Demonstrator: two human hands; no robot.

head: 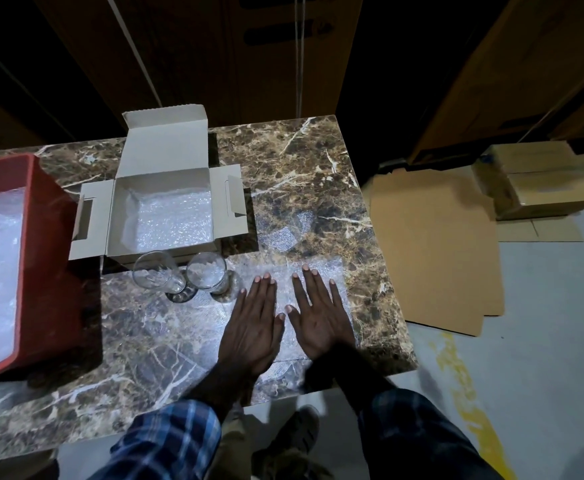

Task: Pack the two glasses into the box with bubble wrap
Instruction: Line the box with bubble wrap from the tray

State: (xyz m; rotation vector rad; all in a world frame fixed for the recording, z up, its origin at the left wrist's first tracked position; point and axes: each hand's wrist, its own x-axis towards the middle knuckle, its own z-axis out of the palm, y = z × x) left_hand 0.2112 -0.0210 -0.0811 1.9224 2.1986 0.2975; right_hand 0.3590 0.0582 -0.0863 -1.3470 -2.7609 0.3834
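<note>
Two clear glasses stand upright side by side on the marble table [318, 174], the left glass [159, 275] and the right glass [211, 277], just in front of the open white box [164, 216]. Bubble wrap lines the bottom of the box. A clear sheet of bubble wrap [186, 327] lies flat on the table near me. My left hand [254, 323] and my right hand [318, 317] press flat on its right part, fingers straight, right of the glasses.
A red bin [41, 258] holding more bubble wrap stands at the table's left. Two small scraps of wrap [283, 233] lie right of the box. Flattened cardboard [436, 254] and stacked cartons [540, 181] lie on the floor to the right.
</note>
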